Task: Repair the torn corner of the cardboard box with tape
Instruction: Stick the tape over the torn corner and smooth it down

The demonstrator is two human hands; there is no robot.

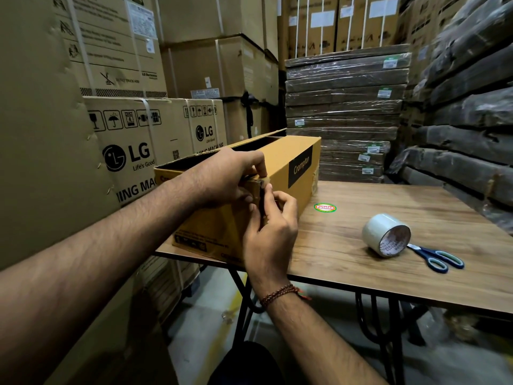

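An open yellow-brown cardboard box (291, 168) with a black Crompton label lies on the wooden table (347, 245). Its near upright corner is torn, with a dark gap showing. My left hand (230, 176) grips the top of that corner, thumb and forefinger pinching a small pale piece of tape (265, 179) at the edge. My right hand (270, 232) is just below, fingers pressed against the torn seam. A roll of pale tape (385, 234) lies on its side on the table to the right, apart from both hands.
Blue-handled scissors (435, 257) lie beside the tape roll, near the table's front edge. A round green and red sticker (325, 207) is on the tabletop. Stacked LG cartons (125, 151) stand close on the left; wrapped flat packs (344, 107) rise behind and to the right.
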